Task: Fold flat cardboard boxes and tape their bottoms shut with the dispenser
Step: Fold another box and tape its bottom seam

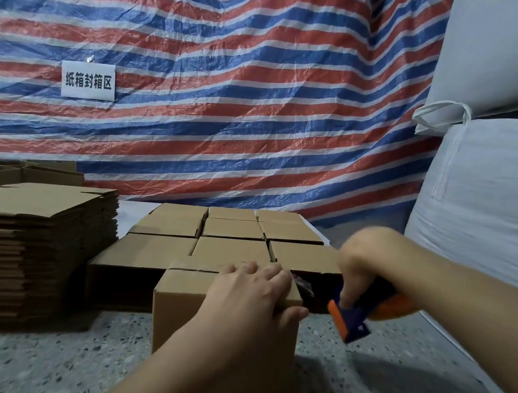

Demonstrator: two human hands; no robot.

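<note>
A tall stack of flat cardboard [30,235] sits at the left. The box [186,311] stands on the speckled floor [38,365], under the left hand [253,292]. That hand lies flat on its top, fingers straight. Finished boxes [234,235] sit in rows behind. The right hand [369,267] grips the tape dispenser [364,311], just beside the box's right edge. Bare floor lies to the right.

Matt cardboard box [193,311]; glossy crinkled plastic tarp [230,96]; speckled stone floor [38,365]
</note>
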